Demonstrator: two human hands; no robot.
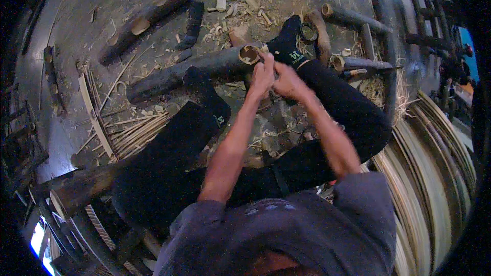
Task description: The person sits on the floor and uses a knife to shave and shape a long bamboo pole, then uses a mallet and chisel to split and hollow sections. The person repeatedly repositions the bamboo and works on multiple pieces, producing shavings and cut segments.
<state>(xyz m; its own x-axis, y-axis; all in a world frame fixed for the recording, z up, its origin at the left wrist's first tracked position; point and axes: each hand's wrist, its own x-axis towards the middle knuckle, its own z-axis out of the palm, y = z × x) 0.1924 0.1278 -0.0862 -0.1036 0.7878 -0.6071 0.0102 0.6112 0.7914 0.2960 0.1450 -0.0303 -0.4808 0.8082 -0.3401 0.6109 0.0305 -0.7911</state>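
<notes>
A thick, dark hollow pole (179,77), apparently bamboo, lies slantwise on the floor in front of me. Its pale round open end is at the right, close to my hands. My left hand (263,77) is closed right beside that end. Just right of it and touching it, my right hand (289,84) is closed too. A short pale piece shows at the fingertips, but what the fingers grip is too blurred and hidden to name. One foot in a black sock (207,94) rests against the pole; my other foot (286,38) is beyond its open end.
Pale wood chips (250,7) litter the floor ahead. A notched pole (153,15) lies at the far left, thin strips (135,135) at the left. Two pole pieces (353,18) lie on the right, near a knife-like tool (355,72). Coiled long strips (424,158) stand at my right.
</notes>
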